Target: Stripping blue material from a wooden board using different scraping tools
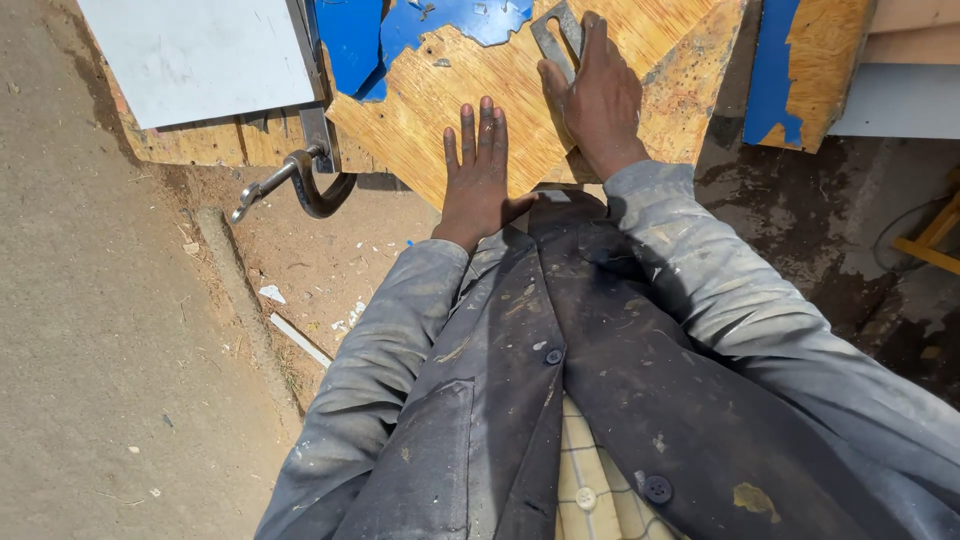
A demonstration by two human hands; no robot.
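Observation:
My left hand [478,172] lies flat on a plywood board [440,100], palm down with the fingers together, near the board's lower corner. Further up the same board my right hand [596,92] holds a flat grey metal scraper [556,35] and presses its blade against the wood. Patches of blue coating [440,20] remain at the board's upper edge, with small chips scattered on the bare wood. My grey, paint-stained jacket sleeves fill the lower half of the view.
A metal clamp [300,175] grips the boards at the left, under a pale grey panel [200,55]. Another plywood piece with blue coating [790,70] stands at the right. Sandy ground with chips lies below, and a yellow frame [935,240] at the far right.

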